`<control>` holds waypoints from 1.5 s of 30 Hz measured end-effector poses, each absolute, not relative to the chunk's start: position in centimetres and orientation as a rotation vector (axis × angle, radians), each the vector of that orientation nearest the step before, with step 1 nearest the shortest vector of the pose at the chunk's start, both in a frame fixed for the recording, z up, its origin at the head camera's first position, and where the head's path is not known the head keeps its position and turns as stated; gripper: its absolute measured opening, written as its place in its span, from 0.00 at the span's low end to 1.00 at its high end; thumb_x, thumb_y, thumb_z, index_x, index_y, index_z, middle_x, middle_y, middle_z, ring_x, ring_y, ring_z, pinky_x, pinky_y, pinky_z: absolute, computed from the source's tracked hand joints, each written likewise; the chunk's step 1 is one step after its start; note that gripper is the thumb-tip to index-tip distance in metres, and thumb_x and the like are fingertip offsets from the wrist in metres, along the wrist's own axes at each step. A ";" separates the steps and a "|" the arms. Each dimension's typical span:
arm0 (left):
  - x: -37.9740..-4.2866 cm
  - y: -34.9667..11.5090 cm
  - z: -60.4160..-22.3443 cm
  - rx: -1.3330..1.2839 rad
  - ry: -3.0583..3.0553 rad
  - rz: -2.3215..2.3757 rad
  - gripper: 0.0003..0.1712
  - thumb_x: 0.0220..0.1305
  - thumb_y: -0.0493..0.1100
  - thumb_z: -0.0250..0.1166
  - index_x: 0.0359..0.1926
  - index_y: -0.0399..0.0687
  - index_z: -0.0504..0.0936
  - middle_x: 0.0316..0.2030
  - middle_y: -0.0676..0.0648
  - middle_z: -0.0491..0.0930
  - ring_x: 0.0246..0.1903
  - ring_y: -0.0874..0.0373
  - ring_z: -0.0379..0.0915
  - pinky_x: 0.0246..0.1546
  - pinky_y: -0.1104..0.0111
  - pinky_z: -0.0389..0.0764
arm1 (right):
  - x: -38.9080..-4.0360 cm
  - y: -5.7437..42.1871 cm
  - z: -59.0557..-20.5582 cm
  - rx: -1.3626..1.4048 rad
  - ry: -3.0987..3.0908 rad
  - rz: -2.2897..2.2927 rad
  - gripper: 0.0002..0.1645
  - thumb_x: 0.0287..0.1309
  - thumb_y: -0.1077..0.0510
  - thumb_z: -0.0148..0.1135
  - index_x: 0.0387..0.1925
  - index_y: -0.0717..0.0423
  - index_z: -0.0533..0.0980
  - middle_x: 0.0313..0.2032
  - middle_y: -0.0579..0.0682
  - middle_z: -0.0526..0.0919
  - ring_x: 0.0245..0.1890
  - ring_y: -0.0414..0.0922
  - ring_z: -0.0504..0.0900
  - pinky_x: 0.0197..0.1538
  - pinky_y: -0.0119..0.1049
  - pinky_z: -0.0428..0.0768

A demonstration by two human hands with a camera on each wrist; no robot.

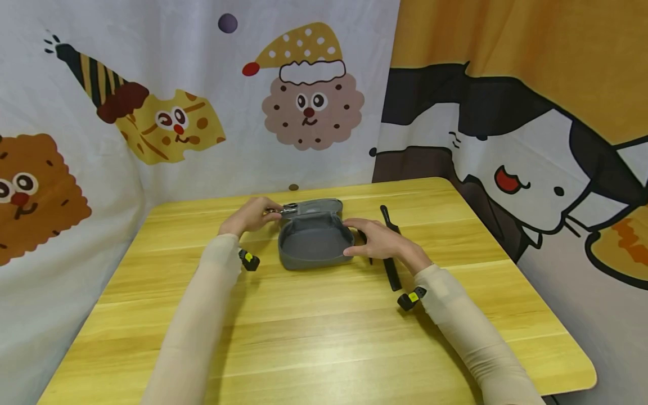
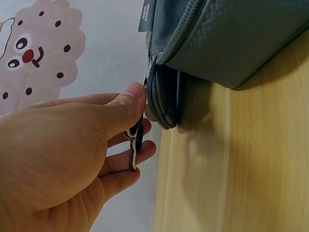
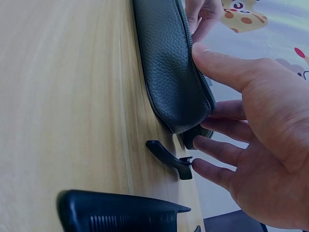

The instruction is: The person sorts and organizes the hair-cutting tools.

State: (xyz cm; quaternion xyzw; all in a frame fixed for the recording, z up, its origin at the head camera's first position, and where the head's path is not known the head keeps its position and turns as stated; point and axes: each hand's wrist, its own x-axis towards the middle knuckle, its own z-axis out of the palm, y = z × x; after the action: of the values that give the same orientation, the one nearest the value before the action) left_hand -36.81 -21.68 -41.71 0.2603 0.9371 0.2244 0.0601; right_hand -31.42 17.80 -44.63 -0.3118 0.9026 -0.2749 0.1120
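Observation:
A grey zip case [image 1: 316, 243] with a leather-like grain lies unzipped on the table, its lid [image 1: 319, 207] folded back. At the lid's left end, my left hand [image 1: 251, 215] pinches a slim shiny metal tool [image 2: 133, 150] between thumb and fingers. The tool has a scissor-like look; part of it is hidden by the fingers and the case edge. My right hand [image 1: 377, 241] holds the case's right end, thumb [image 3: 205, 55] at the zipped rim and fingers spread around the end. A small curved black piece [image 3: 169, 159] lies close by the right fingertips.
Right of the case lies a black comb [image 1: 392, 273] with a thin handle, partly behind my right wrist. The wood-grain table [image 1: 314, 337] ends just behind the case, where a printed curtain [image 1: 197, 34] hangs. Small black cameras sit on both wrists.

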 end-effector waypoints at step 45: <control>-39.8 -18.2 -43.3 0.859 2.767 0.747 0.24 0.89 0.46 0.62 0.75 0.39 0.83 0.70 0.37 0.87 0.68 0.40 0.86 0.72 0.45 0.86 | -31.3 17.4 -44.7 -0.912 2.632 -0.763 0.55 0.74 0.36 0.75 0.89 0.53 0.63 0.87 0.58 0.66 0.85 0.62 0.70 0.84 0.66 0.74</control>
State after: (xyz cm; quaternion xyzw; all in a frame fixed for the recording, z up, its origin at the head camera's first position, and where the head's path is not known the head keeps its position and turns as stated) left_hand -39.84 -18.24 -43.29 0.2862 0.9223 0.2489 0.0747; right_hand -31.33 17.45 -44.67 -0.3133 0.9040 -0.2621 0.1266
